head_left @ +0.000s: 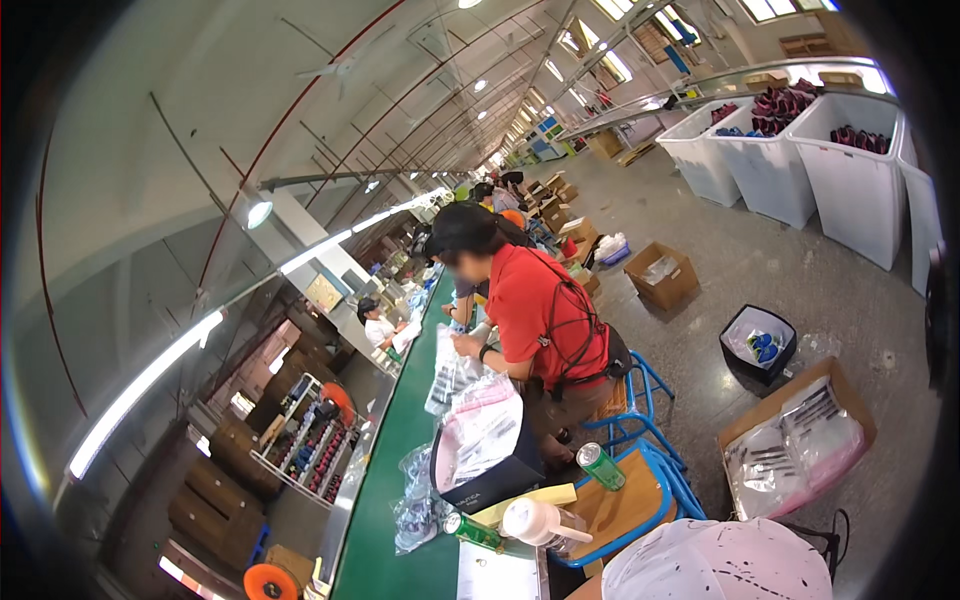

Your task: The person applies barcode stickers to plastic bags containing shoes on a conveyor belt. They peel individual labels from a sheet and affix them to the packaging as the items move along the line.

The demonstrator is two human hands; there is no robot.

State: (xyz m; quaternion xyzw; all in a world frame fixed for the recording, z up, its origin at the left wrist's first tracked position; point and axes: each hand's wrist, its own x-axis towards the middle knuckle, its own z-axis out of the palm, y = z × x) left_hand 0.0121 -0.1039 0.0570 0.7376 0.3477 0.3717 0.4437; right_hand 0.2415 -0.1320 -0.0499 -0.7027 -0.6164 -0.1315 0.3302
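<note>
- Looking through the head view: neither the left hand nor the right hand is in frame, so I cannot tell whether either is open, closed or holding anything.
- Landmark is the green conveyor belt (395, 500), running from the lower edge up into the hall.
- Nearest things sit at the belt's near right edge: white bottle (535, 522) lying on its side, small green bottle (472, 530) just beside it, white sheet (495, 575) below both.
- Dark box (490, 480) stands against the belt's right edge, with a pile of clear bags (480, 425) heaped in it.
- Co-worker in a red shirt (535, 310) sits right of the belt, further up, their hands (468, 345) on a bag over the belt.
- Blue stool (630, 500) is right of the belt with a green can (600, 466) upright on its seat.
- White cap (715, 562) of another person is at the lower edge, right of the belt.
- Judgement: bag handling goes best over the bare belt. Reaches should pass left of the bottles, since both would roll.
- Edges: the belt's right edge is crowded, and a wire rack (305, 440) stands beyond its left edge.
- Open room: bare belt between the bags and the co-worker. The floor far right of the belt is open around a cardboard box (800, 440) of bags.
</note>
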